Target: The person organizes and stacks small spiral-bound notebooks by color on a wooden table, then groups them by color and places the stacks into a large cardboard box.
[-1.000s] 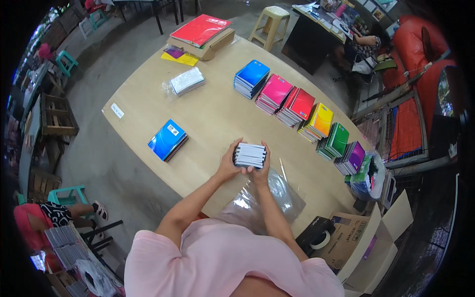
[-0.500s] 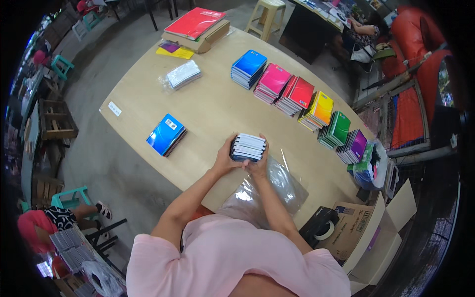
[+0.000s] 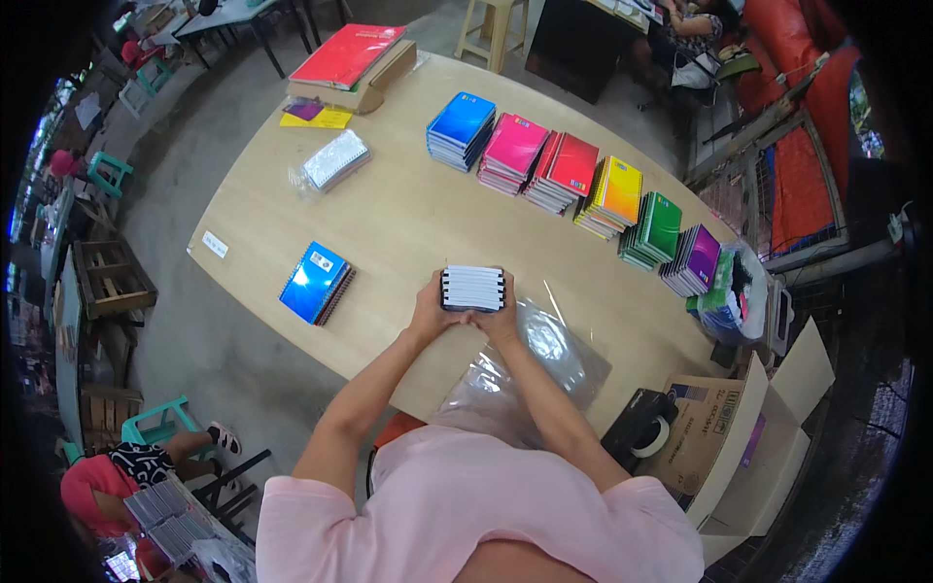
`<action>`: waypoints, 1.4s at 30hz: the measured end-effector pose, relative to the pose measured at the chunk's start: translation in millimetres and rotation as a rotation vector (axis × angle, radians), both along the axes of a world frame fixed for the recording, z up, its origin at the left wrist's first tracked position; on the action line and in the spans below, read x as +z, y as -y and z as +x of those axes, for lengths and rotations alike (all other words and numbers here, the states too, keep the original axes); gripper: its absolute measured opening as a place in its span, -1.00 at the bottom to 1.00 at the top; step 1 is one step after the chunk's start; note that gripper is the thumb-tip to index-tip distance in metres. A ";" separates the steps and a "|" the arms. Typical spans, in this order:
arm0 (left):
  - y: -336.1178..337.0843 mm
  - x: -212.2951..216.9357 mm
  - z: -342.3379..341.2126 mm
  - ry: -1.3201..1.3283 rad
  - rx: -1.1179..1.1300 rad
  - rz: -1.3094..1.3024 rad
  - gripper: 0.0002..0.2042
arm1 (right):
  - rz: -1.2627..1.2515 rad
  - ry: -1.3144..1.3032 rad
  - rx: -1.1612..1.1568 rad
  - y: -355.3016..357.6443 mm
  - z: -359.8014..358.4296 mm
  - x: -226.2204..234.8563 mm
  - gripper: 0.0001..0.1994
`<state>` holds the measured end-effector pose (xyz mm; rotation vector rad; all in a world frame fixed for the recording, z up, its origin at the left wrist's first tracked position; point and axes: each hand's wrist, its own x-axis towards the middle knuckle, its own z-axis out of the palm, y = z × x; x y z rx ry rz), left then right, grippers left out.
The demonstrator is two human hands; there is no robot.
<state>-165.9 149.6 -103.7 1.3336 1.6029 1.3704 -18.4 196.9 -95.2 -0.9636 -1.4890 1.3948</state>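
Between my two hands is a small stack of spiral notebooks, page edges facing up and dark bindings showing at the sides. My left hand grips its left side and my right hand its right side, the thumbs meeting at the near edge. Clear plastic sleeves lie on the table under and beside my right forearm. Left of my hands sits a short stack of notebooks with a blue cover. Beyond, a slanting row holds blue, pink, red, yellow, green and purple notebook stacks.
Plastic-wrapped notebooks lie at the far left, near a cardboard box with a red folder on top. At the right stand a filled plastic bag, a black tape dispenser and an open carton. People sit nearby.
The held stack has turned slightly, so its page edges now sit straighter toward me. Both hands still grip it. The whole view has shifted a little.
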 end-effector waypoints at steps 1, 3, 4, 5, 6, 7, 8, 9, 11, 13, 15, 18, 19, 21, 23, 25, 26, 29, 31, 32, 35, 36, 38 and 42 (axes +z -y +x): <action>-1.1 2.5 -2.4 -0.022 -0.003 -0.011 -0.22 | -0.085 0.027 0.018 -0.3 0.1 7.1 0.01; -2.4 1.0 -5.1 -0.060 -0.009 0.010 -0.22 | -0.003 0.059 0.002 -3.4 0.5 7.4 0.01; -3.6 -1.3 -6.0 -0.076 -0.008 0.044 -0.21 | 0.166 0.066 -0.027 -6.9 -1.1 1.4 0.01; 1.1 -6.4 -3.5 -0.084 -0.010 0.065 -0.19 | 0.322 0.081 -0.059 -3.9 1.0 -8.6 0.01; 3.2 -7.3 -1.0 -0.081 -0.018 0.041 -0.23 | 0.336 0.065 -0.067 -2.6 2.0 -16.4 0.01; 5.2 -7.9 1.3 -0.077 -0.027 0.018 -0.27 | 0.350 0.049 -0.075 -1.6 2.5 -23.9 0.01; 6.1 -8.4 1.5 -0.075 -0.024 -0.001 -0.30 | 0.370 0.031 -0.074 -2.0 0.7 -23.5 0.01; 2.2 -8.8 -1.8 -0.055 -0.030 0.011 -0.32 | 0.230 0.099 -0.076 -1.0 1.7 -22.7 0.02; -0.4 -8.6 -1.4 -0.040 -0.027 0.005 -0.33 | 0.250 0.095 -0.080 -5.1 0.6 -21.6 0.02; -2.1 -7.0 0.4 -0.022 -0.033 -0.006 -0.33 | 0.275 0.140 -0.090 -7.5 2.0 -20.5 -0.02; -1.7 -5.1 0.8 0.000 -0.041 -0.021 -0.33 | 0.303 0.233 -0.097 -6.9 4.7 -17.8 -0.09; -0.5 -8.0 -1.7 -0.078 -0.035 0.004 -0.31 | 0.222 0.208 -0.088 -5.6 2.3 -17.7 -0.14; -0.4 -9.6 -3.7 -0.092 -0.035 0.011 -0.30 | 0.183 0.200 -0.075 -4.8 1.3 -17.8 -0.14; -1.7 -5.7 -4.9 -0.111 -0.036 0.025 -0.29 | 0.106 0.194 -0.048 -4.1 2.3 -22.0 -0.15; -6.2 21.4 7.7 -0.229 -0.078 -0.131 -0.28 | -0.074 -0.022 -0.099 -8.8 10.9 -28.9 -0.12; -5.7 74.1 11.2 -0.398 -0.174 -0.319 -0.26 | -0.294 -0.288 -0.017 -10.1 14.8 -5.1 -0.19; 2.3 84.5 4.6 -0.171 -0.242 -0.286 -0.27 | -0.447 -0.512 0.031 -1.5 11.2 17.7 -0.22; 14.5 133.0 13.3 0.633 -0.435 -0.206 -0.44 | -0.710 -0.926 -0.054 6.8 35.5 26.6 -0.28; 22.1 155.7 23.0 0.707 -0.458 -0.275 -0.48 | -0.667 -1.019 -0.022 7.2 49.5 8.5 -0.32; 25.8 157.9 24.9 0.742 -0.460 -0.312 -0.50 | -0.651 -1.066 0.000 9.2 51.0 9.6 -0.34; 23.7 155.3 35.6 0.602 -0.497 -0.231 -0.50 | -0.797 -1.061 -0.031 20.7 60.4 23.1 -0.32; 22.2 156.4 36.4 0.564 -0.480 -0.251 -0.51 | -0.814 -1.028 -0.019 23.3 60.9 34.6 -0.32; 19.3 160.2 39.6 0.489 -0.451 -0.286 -0.53 | -0.768 -1.007 0.087 28.9 61.7 47.5 -0.30; 18.5 171.8 49.7 0.376 -0.372 -0.329 -0.60 | -0.795 -1.046 0.019 35.4 62.1 55.0 -0.27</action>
